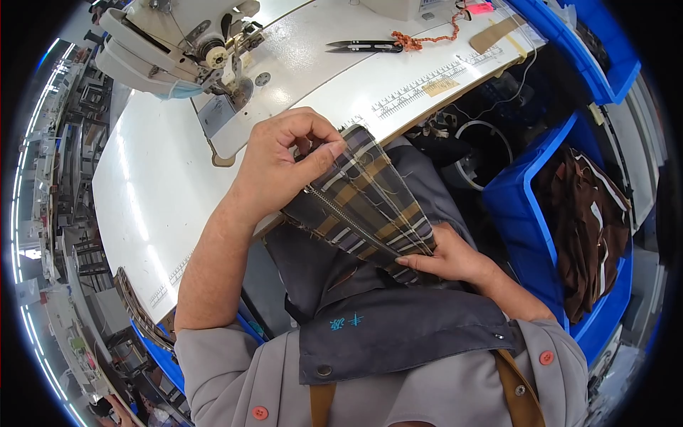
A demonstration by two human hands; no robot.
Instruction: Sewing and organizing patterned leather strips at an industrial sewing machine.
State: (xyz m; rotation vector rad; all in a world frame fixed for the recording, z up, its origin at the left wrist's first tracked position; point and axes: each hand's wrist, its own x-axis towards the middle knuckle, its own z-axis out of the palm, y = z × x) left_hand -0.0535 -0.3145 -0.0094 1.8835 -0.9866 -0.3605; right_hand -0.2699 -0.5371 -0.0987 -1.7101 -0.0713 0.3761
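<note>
A plaid fabric piece (356, 196) in brown, grey and white, with frayed edges, stretches between my hands above my lap. Along it runs a metal zipper (348, 217). My left hand (292, 160) pinches its upper end, thumb against the curled fingers, at the table's front edge. Lower down and to the right, my right hand (448, 256) grips the other end, thumb on top and the fingers partly hidden behind the cloth.
A sewing machine (178, 50) stands on the white table (142, 192) at the upper left. Black thread snips (366, 46) with an orange cord lie farther back. At the right, a blue bin (523, 206) holds brown cloth (583, 228). A dark apron (405, 331) covers my front.
</note>
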